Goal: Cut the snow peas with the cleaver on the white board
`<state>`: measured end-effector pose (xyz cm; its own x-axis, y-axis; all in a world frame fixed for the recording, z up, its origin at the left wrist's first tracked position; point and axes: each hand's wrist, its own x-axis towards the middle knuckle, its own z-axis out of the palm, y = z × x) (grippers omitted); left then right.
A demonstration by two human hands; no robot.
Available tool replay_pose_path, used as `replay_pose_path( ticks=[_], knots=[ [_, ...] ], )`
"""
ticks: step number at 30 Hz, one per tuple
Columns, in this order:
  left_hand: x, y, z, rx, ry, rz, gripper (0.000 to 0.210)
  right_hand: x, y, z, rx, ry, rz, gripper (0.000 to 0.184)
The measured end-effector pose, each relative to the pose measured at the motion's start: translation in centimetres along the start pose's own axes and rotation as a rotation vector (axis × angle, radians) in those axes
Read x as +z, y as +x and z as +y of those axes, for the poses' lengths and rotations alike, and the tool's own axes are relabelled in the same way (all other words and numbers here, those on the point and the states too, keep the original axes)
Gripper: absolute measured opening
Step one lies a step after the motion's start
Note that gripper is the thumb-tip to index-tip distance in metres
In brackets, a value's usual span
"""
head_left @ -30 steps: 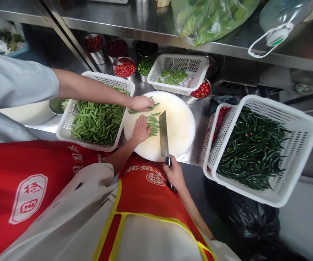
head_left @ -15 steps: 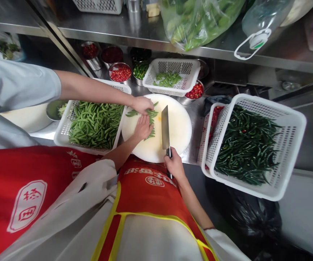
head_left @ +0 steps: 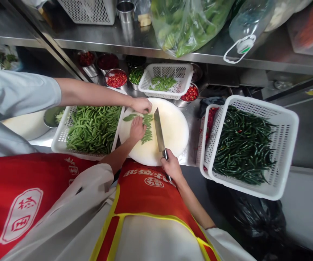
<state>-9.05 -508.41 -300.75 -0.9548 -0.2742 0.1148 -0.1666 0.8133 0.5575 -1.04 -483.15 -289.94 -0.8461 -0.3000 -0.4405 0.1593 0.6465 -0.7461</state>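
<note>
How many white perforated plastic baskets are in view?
5: left basket with green pods, beside the round white cutting board; small basket behind the board; shelf basket at top; right basket with dark green peppers; partly covered basket beside that. Others may be hidden.

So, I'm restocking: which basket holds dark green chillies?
The rightmost basket; the basket at its left shows red, the far-left basket and small back basket paler green.

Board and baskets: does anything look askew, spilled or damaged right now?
The green-chilli basket, at the picture's right, looks askew: it overlaps the red-chilli basket at an angle and seems to jut past the counter's front edge. I see no spill or damage on the board.
</note>
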Motion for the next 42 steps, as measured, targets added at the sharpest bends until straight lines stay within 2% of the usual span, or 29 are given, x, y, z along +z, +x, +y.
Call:
replay_pose_path(
  ticks=[5,9,13,16,20,25,29,31,35,38,42],
  knots=[
    [-0.3,0.2,-0.5,0.052,-0.019,0.082,0.045,0.6,0.0,0.2,0.031,0.093,0.020,0.046],
    [-0.7,1.4,-0.3,0.001,0.022,0.137,0.038,0.7,0.2,0.7,0.035,0.137,0.012,0.045],
    [-0.1,3.2,0.5,-0.058,0.026,0.166,0.033,0.8,0.3,1.1,0.036,0.173,0.008,0.041],
    [0.2,3.9,1.2,-0.101,0.035,0.131,0.025,1.0,0.3,1.3,0.048,0.203,-0.002,0.040],
    [-0.9,4.0,1.8,-0.182,0.111,0.019,0.018,1.2,0.5,1.7,0.039,0.205,0.007,0.041],
    [-2.5,4.2,1.5,0.009,0.116,-0.005,0.032,1.0,0.6,1.7,0.013,0.162,0.024,0.043],
    [-2.2,4.2,1.0,0.100,0.083,-0.092,0.042,0.7,1.1,0.5,-0.043,0.040,0.051,0.049],
    [-1.9,4.0,0.8,0.099,0.059,-0.109,0.043,0.4,1.5,-0.3,-0.048,-0.032,0.037,0.056],
    [-2.0,4.0,0.4,-0.001,0.105,-0.061,0.044,0.2,2.2,-1.7,-0.060,-0.139,-0.004,0.061],
    [-2.1,4.3,0.3,0.012,0.151,-0.081,0.047,0.4,2.4,-2.1,-0.061,-0.167,-0.029,0.062],
    [-1.6,4.5,1.0,0.003,0.128,-0.091,0.054,1.2,2.4,-2.5,-0.056,-0.187,0.017,0.062]
  ],
)
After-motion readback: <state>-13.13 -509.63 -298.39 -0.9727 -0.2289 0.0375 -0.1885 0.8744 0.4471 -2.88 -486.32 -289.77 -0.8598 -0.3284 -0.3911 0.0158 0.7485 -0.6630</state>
